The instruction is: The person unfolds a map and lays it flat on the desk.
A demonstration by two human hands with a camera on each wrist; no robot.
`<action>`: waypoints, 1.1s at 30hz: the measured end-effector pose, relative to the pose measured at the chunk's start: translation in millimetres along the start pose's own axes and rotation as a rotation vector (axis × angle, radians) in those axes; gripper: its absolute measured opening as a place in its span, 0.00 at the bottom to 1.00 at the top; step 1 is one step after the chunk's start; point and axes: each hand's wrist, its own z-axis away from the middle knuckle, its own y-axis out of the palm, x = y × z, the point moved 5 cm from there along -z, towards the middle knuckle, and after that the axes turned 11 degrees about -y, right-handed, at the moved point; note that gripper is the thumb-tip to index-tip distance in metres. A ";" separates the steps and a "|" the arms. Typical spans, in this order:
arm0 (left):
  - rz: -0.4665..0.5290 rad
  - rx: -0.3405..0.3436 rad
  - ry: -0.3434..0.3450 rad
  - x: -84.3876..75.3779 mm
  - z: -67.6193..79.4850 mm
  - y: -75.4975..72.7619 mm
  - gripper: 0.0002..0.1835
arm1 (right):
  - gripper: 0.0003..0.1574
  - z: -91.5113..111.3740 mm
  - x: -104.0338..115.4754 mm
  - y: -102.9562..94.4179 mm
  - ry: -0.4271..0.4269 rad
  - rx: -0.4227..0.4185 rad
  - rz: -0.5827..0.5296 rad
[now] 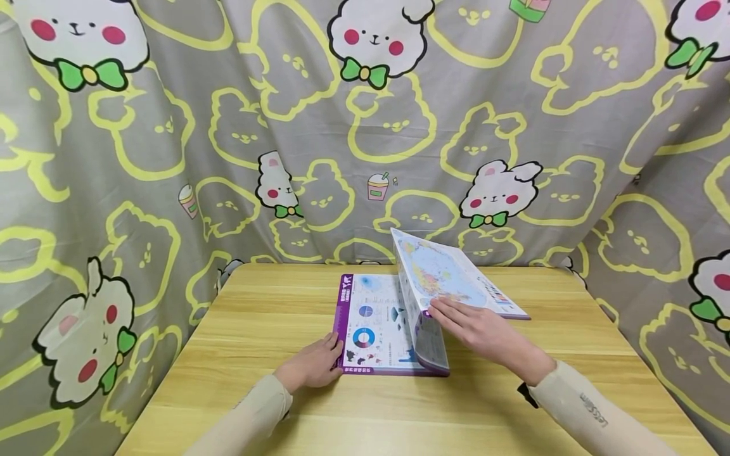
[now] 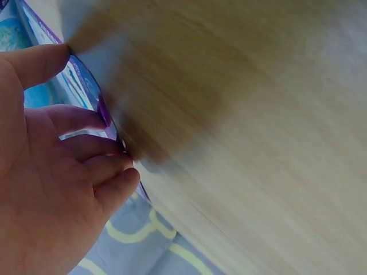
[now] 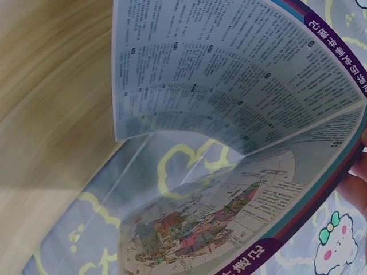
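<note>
A folding laminated map (image 1: 381,354) with a purple border lies on the table, its left panel showing charts and small pictures. My left hand (image 1: 316,362) rests at that panel's left edge, fingertips against the purple border; in the left wrist view the left hand (image 2: 63,154) has its fingers loosely bent along the edge. My right hand (image 1: 479,329) holds a raised world map panel (image 1: 424,272) by its near edge, fingers over the top. In the right wrist view, panels of small print (image 3: 195,63) curve apart, with the right-hand fingers (image 3: 354,189) at the right border.
The light wooden table (image 1: 251,310) extends around the map to both sides and in front. A grey curtain (image 1: 319,139) with bear and rabbit drawings hangs behind the table and along both sides.
</note>
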 end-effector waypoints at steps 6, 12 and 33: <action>-0.009 0.006 -0.005 3.9 1.4 3.2 0.34 | 0.32 3.0 -0.3 -0.8 0.009 0.000 -0.007; 0.004 0.004 -0.013 5.2 2.1 4.3 0.34 | 0.32 6.7 -1.8 -1.2 0.015 0.000 -0.008; 0.050 0.004 -0.040 16.7 6.2 4.1 0.35 | 0.30 9.6 -6.9 -9.5 0.030 -0.041 -0.013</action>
